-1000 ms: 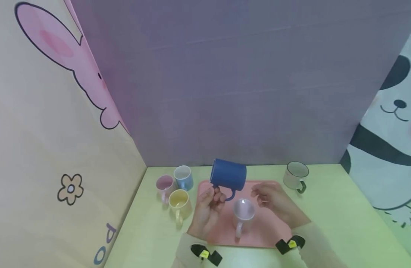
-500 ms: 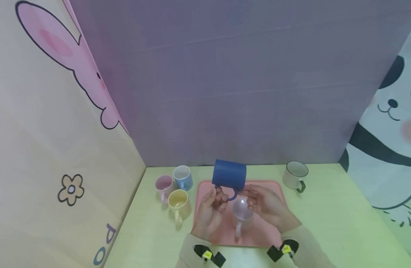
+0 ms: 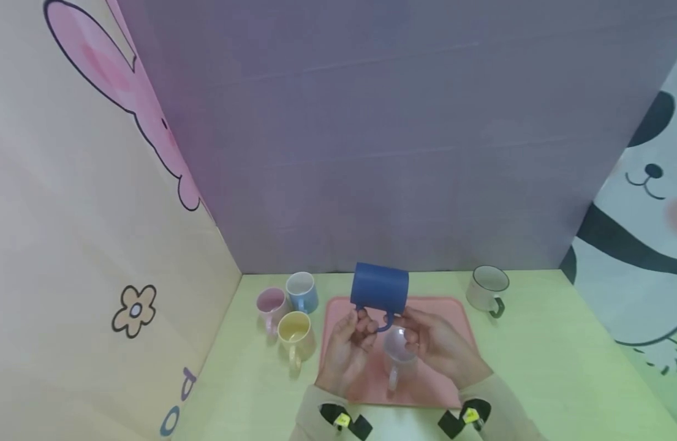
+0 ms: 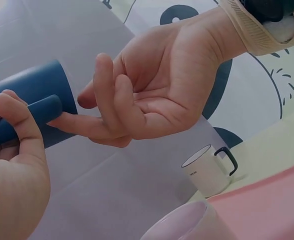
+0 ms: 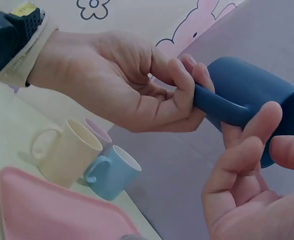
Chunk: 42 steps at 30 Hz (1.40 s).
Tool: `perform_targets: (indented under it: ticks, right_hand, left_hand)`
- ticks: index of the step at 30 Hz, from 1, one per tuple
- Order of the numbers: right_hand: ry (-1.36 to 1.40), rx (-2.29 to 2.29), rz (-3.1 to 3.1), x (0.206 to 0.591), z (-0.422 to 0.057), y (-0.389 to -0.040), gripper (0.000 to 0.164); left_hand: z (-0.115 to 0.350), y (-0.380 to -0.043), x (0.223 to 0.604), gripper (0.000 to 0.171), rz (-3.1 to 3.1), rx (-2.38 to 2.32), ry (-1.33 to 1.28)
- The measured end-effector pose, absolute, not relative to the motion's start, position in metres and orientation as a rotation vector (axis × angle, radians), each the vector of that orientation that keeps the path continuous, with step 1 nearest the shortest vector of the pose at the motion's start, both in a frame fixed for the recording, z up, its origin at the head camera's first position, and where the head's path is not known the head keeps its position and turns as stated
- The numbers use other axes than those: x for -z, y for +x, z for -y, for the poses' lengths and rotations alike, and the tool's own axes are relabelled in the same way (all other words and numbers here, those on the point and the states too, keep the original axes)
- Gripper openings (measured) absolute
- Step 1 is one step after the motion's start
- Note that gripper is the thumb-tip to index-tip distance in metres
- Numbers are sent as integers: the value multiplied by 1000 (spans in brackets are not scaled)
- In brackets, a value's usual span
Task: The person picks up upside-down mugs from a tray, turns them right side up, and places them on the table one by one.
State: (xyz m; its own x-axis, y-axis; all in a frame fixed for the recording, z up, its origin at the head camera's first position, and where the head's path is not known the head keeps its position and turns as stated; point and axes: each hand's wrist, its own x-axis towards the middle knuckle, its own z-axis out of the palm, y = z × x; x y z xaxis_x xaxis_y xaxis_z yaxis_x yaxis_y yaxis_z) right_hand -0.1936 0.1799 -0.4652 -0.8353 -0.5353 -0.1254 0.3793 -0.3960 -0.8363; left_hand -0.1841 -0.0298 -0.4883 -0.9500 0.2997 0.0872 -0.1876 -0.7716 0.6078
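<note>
A blue mug (image 3: 379, 288) is held on its side above the tray, handle downward. My left hand (image 3: 346, 349) grips its handle near the mug's left end; the curled fingers show in the right wrist view. My right hand (image 3: 440, 343) reaches the other end of the handle. One extended finger touches there, and the thumb is near the open rim (image 5: 293, 117). Below the hands, a pale lilac-white mug (image 3: 400, 355) stands upright on the pink tray (image 3: 366, 392), partly covered by the right fingers.
At the left stand a pink mug (image 3: 272, 306), a white-and-blue mug (image 3: 304, 295) and a yellow mug (image 3: 296, 338), close together. A cream mug (image 3: 484, 294) with a dark handle is right of the tray. A grey-purple wall (image 3: 338, 153) rises behind the table.
My right hand has moved left from beside the blue mug to touch it near the handle. The left hand keeps its grip, and the mug has shifted slightly right.
</note>
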Motion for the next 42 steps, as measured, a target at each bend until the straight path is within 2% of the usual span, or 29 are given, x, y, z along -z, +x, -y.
perform_targets:
  ticks: [10,18,25,30,42]
  right_hand:
    - [-203,2281,-1182,469,-180,-189,28]
    - [-325,2280,-1147,471,-180,-189,40]
    - [-330,2286,-1195,469,-179,-189,30]
    - [-394,2274,-1173,466,-180,-189,31]
    - [-435,2270,-1170,463,-179,-188,34]
  left_hand:
    - [26,-185,492,33,-873,-2721,301]
    - [22,-187,501,35,-913,-2715,338]
    - [21,-189,509,33,-1003,-2666,412]
    - [20,-188,512,34,-1107,-2625,448]
    - [15,-186,514,31,-1298,-2579,332]
